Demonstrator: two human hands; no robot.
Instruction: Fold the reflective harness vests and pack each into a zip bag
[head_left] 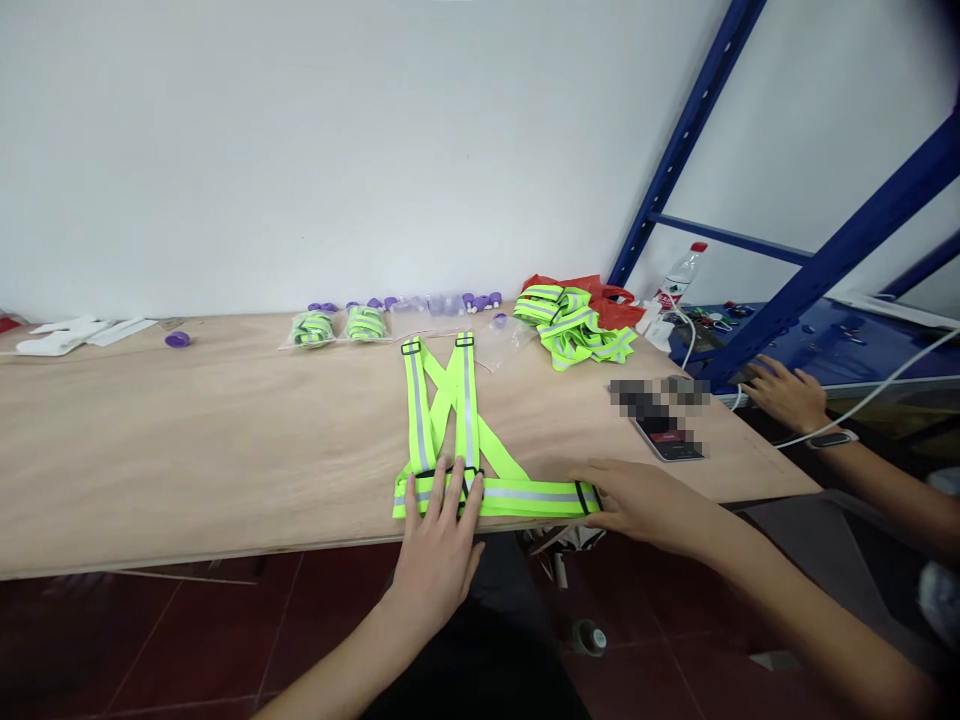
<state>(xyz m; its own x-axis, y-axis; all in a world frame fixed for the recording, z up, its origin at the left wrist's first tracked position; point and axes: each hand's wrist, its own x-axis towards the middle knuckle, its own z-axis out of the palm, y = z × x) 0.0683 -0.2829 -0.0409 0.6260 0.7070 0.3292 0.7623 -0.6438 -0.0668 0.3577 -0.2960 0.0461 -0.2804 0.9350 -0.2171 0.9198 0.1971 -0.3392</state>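
Observation:
A neon yellow-green reflective vest point(469, 400) made of straps with silver stripes lies on the wooden table, its two shoulder straps crossing and pointing toward the wall. Black buckles sit at the top of these straps. Along the table's front edge runs the waist strap point(529, 496). My left hand point(439, 545) rests on the left part of this strap with fingers spread and flat. At the strap's right end, beside a black buckle, my right hand point(630, 500) has its fingers and thumb closed around the end.
Against the wall lie two bagged vests point(313, 328), purple caps point(178, 340) and clear plastic bags point(499, 340). A heap of loose vests point(574, 320) sits by a red bag point(611, 300). A phone point(667, 435) lies at right. Beyond a blue rack post point(795, 270), another person's hand point(787, 395) shows.

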